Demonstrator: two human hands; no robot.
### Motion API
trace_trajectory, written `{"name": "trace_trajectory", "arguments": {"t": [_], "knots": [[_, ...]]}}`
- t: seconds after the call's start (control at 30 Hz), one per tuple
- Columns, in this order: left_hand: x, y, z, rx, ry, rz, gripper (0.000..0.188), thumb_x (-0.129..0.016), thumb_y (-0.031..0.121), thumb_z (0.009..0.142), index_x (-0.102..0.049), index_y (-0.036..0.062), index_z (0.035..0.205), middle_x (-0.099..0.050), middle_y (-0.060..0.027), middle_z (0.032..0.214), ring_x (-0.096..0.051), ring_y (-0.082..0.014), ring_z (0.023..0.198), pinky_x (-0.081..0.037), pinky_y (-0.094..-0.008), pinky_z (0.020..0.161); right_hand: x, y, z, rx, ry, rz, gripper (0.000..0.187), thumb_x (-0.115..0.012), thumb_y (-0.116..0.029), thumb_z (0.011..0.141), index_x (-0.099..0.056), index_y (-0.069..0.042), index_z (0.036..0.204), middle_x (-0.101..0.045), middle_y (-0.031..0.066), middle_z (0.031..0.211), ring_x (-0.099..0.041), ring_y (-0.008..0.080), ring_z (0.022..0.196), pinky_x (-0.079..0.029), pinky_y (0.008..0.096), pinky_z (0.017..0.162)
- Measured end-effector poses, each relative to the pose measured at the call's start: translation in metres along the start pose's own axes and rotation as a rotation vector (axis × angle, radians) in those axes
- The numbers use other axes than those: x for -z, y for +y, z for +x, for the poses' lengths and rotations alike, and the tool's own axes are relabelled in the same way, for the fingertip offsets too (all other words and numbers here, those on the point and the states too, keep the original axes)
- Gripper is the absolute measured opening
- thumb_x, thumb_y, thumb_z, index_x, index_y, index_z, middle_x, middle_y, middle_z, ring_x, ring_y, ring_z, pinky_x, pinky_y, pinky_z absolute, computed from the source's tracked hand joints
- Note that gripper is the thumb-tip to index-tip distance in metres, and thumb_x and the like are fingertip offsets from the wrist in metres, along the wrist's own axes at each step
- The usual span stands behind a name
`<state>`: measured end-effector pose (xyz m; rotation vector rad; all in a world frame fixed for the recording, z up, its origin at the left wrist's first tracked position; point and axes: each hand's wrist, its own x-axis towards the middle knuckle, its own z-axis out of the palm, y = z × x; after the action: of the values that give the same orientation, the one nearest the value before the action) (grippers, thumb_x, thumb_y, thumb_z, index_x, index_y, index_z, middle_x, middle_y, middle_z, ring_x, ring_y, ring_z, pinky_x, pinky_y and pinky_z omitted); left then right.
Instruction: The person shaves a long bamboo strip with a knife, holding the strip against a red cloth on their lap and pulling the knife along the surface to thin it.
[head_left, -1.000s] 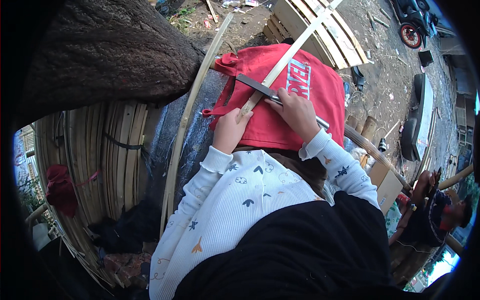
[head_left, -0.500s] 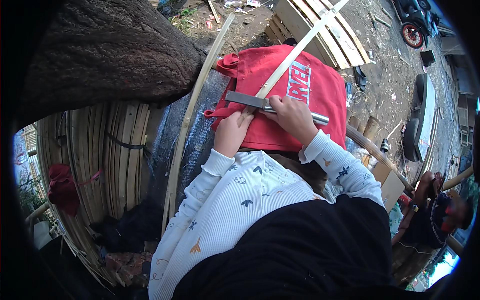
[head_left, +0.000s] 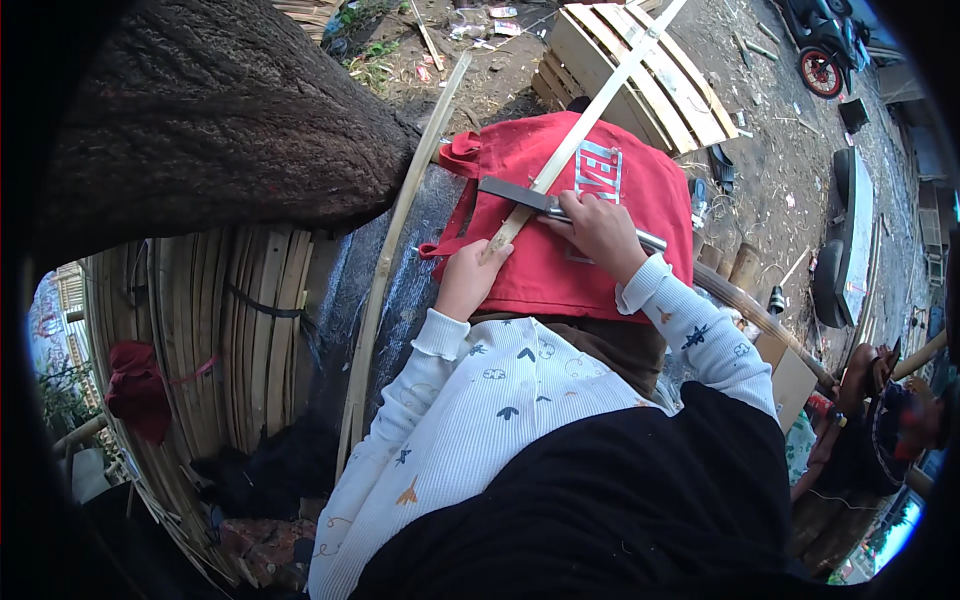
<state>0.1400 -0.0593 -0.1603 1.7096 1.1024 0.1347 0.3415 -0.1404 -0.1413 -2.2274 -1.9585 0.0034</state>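
Note:
A long pale bamboo strip (head_left: 590, 115) slants away from me across a red cloth bag (head_left: 655, 180) spread over my lap. My left hand (head_left: 468, 282) is closed round the strip's near end. In my right hand (head_left: 602, 238) is the metal handle of a knife with a broad, square-ended blade (head_left: 512, 194). That blade lies crosswise over the strip, a short way beyond my left hand. Part of the handle shows past my right fingers.
Another long strip (head_left: 385, 250) runs along my left side, by a thick tree trunk (head_left: 230, 110). Bundled strips (head_left: 255, 320) stand below the trunk. A slatted wooden stack (head_left: 590, 65) lies ahead. At right are a bamboo pole (head_left: 740, 300) and a person (head_left: 880, 420).
The knife has shifted away from my left hand, farther up the strip. More of the strip's near end now shows between hand and blade.

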Motion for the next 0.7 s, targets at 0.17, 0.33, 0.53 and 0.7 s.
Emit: {"name": "trace_trajectory", "arguments": {"t": [0.17,0.33,0.53,0.7], "knots": [[-0.002,0.006,0.001,0.023,-0.085,-0.156,0.037,-0.06,0.032,0.084,-0.055,-0.003,0.074,-0.05,-0.0092,0.055,-0.044,-0.0185,0.048,-0.036,-0.0337,0.049,0.002,0.065,0.009,0.128,-0.015,0.008,0.037,-0.061,-0.041,0.077,-0.048,-0.008,0.088,-0.053,0.0086,0.066,-0.057,0.0254,0.061,-0.045,0.0379,0.052],[-0.013,-0.001,0.008,0.085,-0.089,-0.217,0.037,-0.059,0.034,0.085,-0.055,-0.0006,0.073,-0.046,-0.0032,0.052,-0.041,-0.0092,0.046,-0.033,-0.0295,0.045,0.01,0.03,-0.002,0.041,-0.086,0.065,0.035,-0.058,-0.042,0.08,-0.05,-0.009,0.085,-0.055,0.0081,0.061,-0.06,0.0254,0.057,-0.047,0.0363,0.049],[-0.005,0.009,0.006,0.082,-0.14,-0.283,0.032,-0.057,0.031,0.088,-0.053,0.0023,0.074,-0.041,0.0041,0.054,-0.036,-0.0048,0.047,-0.029,-0.0249,0.042,0.007,0.073,0.026,0.151,0.074,-0.052,0.036,-0.061,-0.041,0.078,-0.048,-0.008,0.087,-0.053,0.0082,0.062,-0.057,0.0264,0.055,-0.045,0.0382,0.048],[-0.003,-0.001,0.004,0.147,-0.169,-0.359,0.032,-0.058,0.032,0.088,-0.052,0.0044,0.071,-0.041,0.0053,0.054,-0.035,-0.0033,0.045,-0.027,-0.0237,0.04,0.007,0.026,0.012,0.108,-0.08,0.125,0.034,-0.057,-0.04,0.083,-0.049,-0.007,0.086,-0.058,0.0093,0.061,-0.061,0.0261,0.057,-0.048,0.0391,0.05]]}}
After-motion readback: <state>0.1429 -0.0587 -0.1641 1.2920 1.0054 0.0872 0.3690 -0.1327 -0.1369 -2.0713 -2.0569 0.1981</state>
